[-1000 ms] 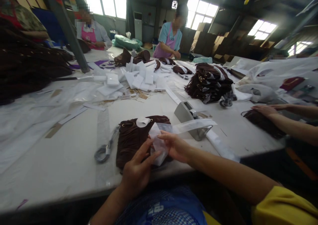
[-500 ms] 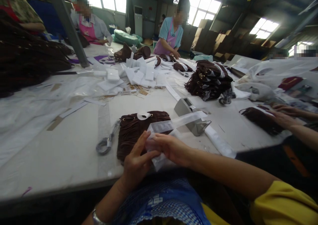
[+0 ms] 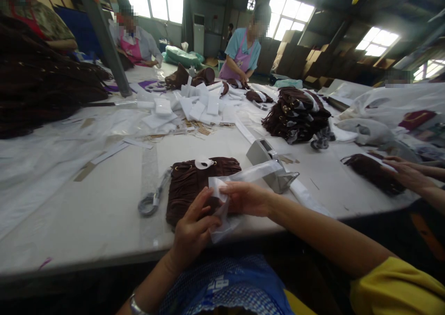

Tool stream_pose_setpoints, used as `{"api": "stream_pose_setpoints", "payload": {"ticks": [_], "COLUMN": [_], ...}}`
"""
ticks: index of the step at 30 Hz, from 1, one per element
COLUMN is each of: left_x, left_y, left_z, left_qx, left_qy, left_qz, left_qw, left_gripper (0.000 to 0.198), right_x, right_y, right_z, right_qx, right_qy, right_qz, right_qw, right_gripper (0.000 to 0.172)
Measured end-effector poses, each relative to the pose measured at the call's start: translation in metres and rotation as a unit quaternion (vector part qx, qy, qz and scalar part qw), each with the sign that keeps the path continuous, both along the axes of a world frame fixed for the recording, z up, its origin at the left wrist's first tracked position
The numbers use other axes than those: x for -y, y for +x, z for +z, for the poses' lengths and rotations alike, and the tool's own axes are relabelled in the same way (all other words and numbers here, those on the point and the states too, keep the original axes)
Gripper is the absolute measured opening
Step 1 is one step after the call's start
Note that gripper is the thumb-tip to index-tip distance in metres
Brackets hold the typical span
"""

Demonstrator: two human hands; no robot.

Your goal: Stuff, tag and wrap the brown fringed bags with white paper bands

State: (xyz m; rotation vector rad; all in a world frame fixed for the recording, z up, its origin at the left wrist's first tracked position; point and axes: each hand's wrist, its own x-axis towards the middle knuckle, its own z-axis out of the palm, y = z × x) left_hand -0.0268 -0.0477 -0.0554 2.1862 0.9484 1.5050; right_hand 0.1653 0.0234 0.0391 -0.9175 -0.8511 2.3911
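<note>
A brown fringed bag (image 3: 189, 185) lies flat on the white table (image 3: 86, 208) in front of me, with a white tag (image 3: 203, 163) at its top edge and a grey wrapped strap (image 3: 151, 203) to its left. My left hand (image 3: 193, 229) and my right hand (image 3: 248, 198) both pinch a clear plastic piece (image 3: 222, 213) over the bag's near right corner. A strip of clear tape (image 3: 253, 172) runs from that piece to the grey tape dispenser (image 3: 269, 160).
A pile of brown bags (image 3: 295, 116) stands to the right; another person's hands (image 3: 406, 171) rest on a bag (image 3: 371, 171) there. White folded pieces (image 3: 194, 106) and plastic sheets cover the table's middle. Two people (image 3: 243, 51) work at the far end. A slanted post (image 3: 104, 41) rises at left.
My hands have turned the plastic piece and drawn it lower toward the table's near edge. The tape strip now hangs lower. The neighbour's hands shifted on their bag.
</note>
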Motion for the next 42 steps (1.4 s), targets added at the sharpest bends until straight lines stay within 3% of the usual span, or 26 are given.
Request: {"api": "stream_pose_setpoints", "payload": {"ticks": [3,6,9,12,14,16,18,19,21,25,28,33,38,40,42], "left_x": [0.000,0.000,0.000,0.001,0.001,0.001,0.002,0.002,0.003,0.004,0.002,-0.002,-0.001,0.000,0.000], "left_y": [0.000,0.001,0.001,0.002,0.003,0.004,0.005,0.005,0.005,0.007,0.011,0.015,0.017,0.019,0.020], "left_z": [-0.001,-0.004,-0.006,-0.003,-0.001,-0.001,-0.004,-0.005,-0.008,-0.008,-0.004,0.002,0.000,-0.004,-0.009], "left_qx": [0.000,-0.003,-0.004,0.002,0.000,0.001,0.003,0.004,-0.008,-0.066,-0.107,-0.183,-0.266,-0.265,-0.256], "left_qy": [0.000,-0.003,-0.010,-0.008,0.000,0.010,0.015,0.019,0.039,0.092,0.114,0.050,0.009,0.010,0.006], "left_qz": [0.002,-0.001,0.000,0.012,0.024,0.036,0.049,0.057,0.077,0.122,0.135,0.141,0.118,0.129,0.138], "left_qw": [1.000,1.000,1.000,1.000,1.000,0.999,0.999,0.998,0.996,0.986,0.978,0.972,0.957,0.956,0.957], "left_gripper": [0.021,0.023,0.022,0.020,0.017,0.015,0.014,0.015,0.016,0.013,0.012,0.019,0.022,0.021,0.020], "right_x": [-0.002,-0.003,-0.006,-0.016,-0.027,-0.041,-0.057,-0.064,-0.078,-0.103,-0.118,-0.136,-0.150,-0.158,-0.167], "right_y": [0.000,-0.002,-0.005,-0.010,-0.016,-0.021,-0.026,-0.028,-0.032,-0.037,-0.041,-0.044,-0.044,-0.045,-0.046], "right_z": [0.002,0.007,0.014,0.022,0.027,0.032,0.033,0.031,0.023,-0.004,-0.022,-0.034,-0.036,-0.036,-0.037], "right_qx": [-0.048,-0.073,-0.066,0.006,0.080,0.137,0.162,0.169,0.189,0.249,0.308,0.366,0.452,0.457,0.441], "right_qy": [-0.019,0.005,0.098,0.248,0.411,0.568,0.664,0.688,0.701,0.677,0.676,0.663,0.705,0.689,0.655], "right_qz": [-0.053,-0.047,-0.036,-0.084,-0.121,-0.131,-0.114,-0.095,-0.051,0.016,0.046,0.101,0.135,0.138,0.152], "right_qw": [0.997,0.996,0.992,0.965,0.900,0.801,0.721,0.699,0.686,0.692,0.668,0.645,0.530,0.545,0.595], "right_gripper": [0.014,0.026,0.034,0.027,0.020,0.021,0.027,0.030,0.034,0.036,0.035,0.030,0.036,0.042,0.043]}}
